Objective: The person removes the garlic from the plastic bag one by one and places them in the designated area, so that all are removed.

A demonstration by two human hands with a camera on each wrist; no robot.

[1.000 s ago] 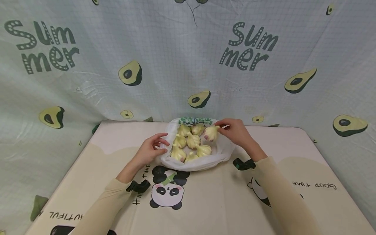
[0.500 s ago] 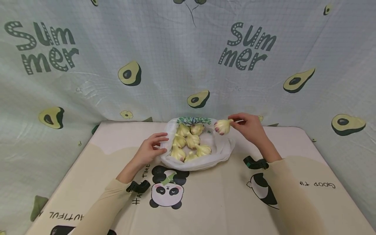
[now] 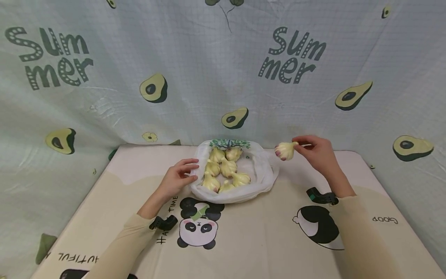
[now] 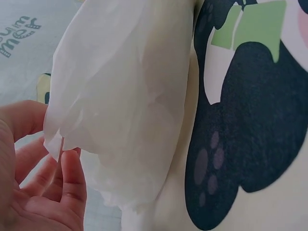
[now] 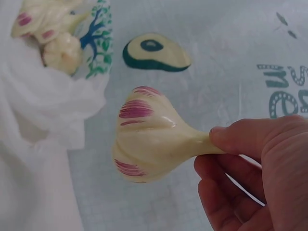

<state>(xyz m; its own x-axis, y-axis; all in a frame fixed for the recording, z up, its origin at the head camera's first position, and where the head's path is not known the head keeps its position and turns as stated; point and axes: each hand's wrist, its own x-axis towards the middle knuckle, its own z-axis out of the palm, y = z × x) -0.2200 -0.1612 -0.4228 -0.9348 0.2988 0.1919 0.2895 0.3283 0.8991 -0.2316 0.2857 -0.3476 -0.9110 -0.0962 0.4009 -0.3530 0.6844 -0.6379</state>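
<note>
In the head view a white plastic bag (image 3: 240, 197) lies spread open at the back of the table, with several pale garlic bulbs (image 3: 229, 167) inside. My right hand (image 3: 315, 152) pinches the stem of one garlic bulb (image 5: 149, 137) between thumb and fingers. That bulb (image 3: 284, 151) hangs in the air to the right of the bag, its purple-streaked round end pointing left. At the bag's left side, my left hand (image 3: 177, 178) holds the edge with curved fingers. A pointed fold of the bag (image 4: 120, 96) runs between its fingers (image 4: 74, 178) in the left wrist view.
A table cover (image 3: 244, 240) with a panda print (image 3: 199, 226) and lettering spreads under both arms. Behind the table hangs a pale curtain (image 3: 195, 108) printed with avocados. A black wrist mount (image 3: 322, 197) sits on the right arm, another mount (image 3: 163, 223) on the left.
My right hand has moved right with the garlic bulb, from over the bag's right part to beyond its right edge. The left hand and the bag have stayed in place.
</note>
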